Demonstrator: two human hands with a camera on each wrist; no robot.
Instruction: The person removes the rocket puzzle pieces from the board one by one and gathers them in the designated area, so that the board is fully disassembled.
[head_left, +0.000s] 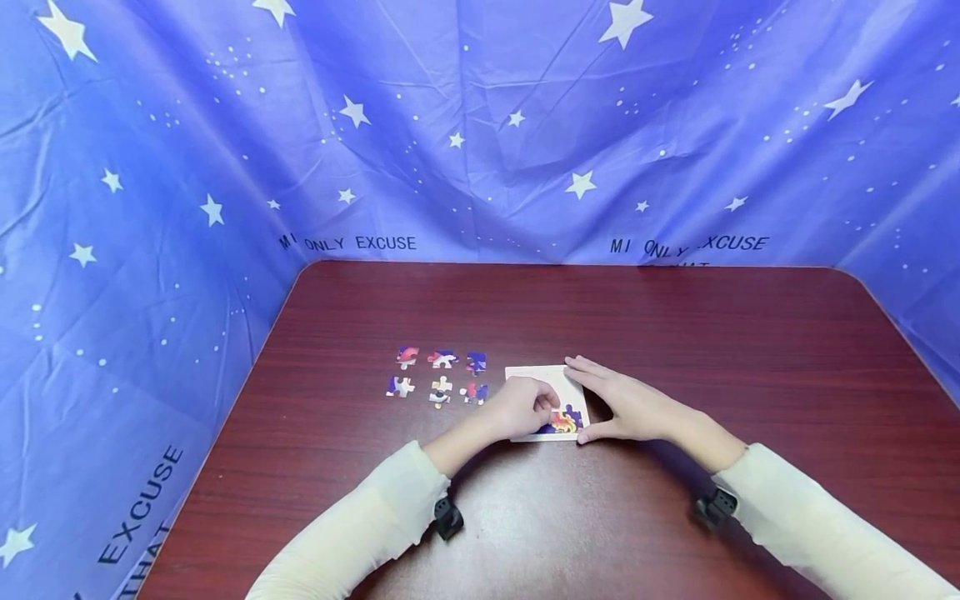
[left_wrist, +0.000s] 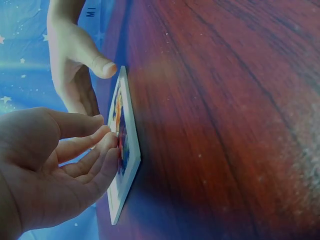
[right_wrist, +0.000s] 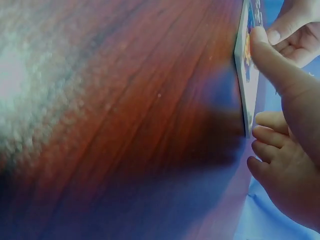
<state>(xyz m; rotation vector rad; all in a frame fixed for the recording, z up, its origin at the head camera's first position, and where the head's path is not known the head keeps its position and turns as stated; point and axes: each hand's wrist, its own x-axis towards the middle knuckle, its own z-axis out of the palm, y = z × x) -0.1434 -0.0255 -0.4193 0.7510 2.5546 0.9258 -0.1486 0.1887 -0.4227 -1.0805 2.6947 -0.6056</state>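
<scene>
On the left, six loose pieces (head_left: 442, 357) lay flat on the table (head_left: 337, 333) in two rows of three, roughly nine to ten o'clock from the board (head_left: 557, 376), and what thin, light little things they looked! Likely card or thin wood, stiff, the knobs easiest to bend or chip, so best pinched by opposite edges of the body.

Next, the left hand (head_left: 516, 408) came in from seven o'clock, arched low over the board, thumb and fingers curled close together; whether a piece sat between them, you couldn't tell.

And beneath it, the board itself, flat on the table, pale-rimmed, with laid pieces (head_left: 566, 422) tucked into its four-to-five o'clock corner! It too looked light and stiff, apt to skate on that glossy top; the rim was the place to steady it.

Then, at three o'clock, the right hand (head_left: 633, 406), thumb and fingers spread well apart: fingertips up by the one o'clock corner, thumb down by the five o'clock one, bracing that side without closing round it, by the look of things.
</scene>
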